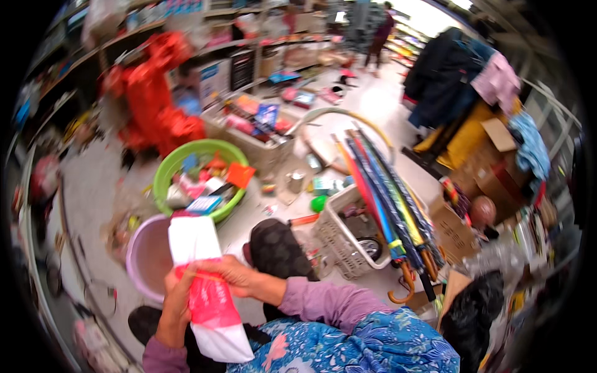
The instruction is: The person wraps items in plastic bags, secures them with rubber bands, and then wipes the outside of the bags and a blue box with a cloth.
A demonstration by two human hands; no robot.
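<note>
Both my hands are on a long pink-and-white plastic packet point(212, 300) that bears writing. My left hand point(175, 298) grips its left edge. From the right, my right hand point(231, 275) pinches it near the middle, where a thin yellow band point(210, 276) crosses the packet. The packet's white upper end overlaps the view of a lilac plastic tub point(144, 261), whose visible inside is bare. Just beyond sits a lime-green basin point(161, 186) heaped with small mixed goods, among them an orange piece point(240, 175) at its rim.
A white plastic basket point(343, 247) holds several folded umbrellas point(389, 200) leaning away. Red plastic bags point(154, 98) and a crate of packets point(242, 140) stand farther back. Cardboard boxes point(450, 224) and a black bag point(473, 312) are at right. A person point(380, 37) stands in the distance.
</note>
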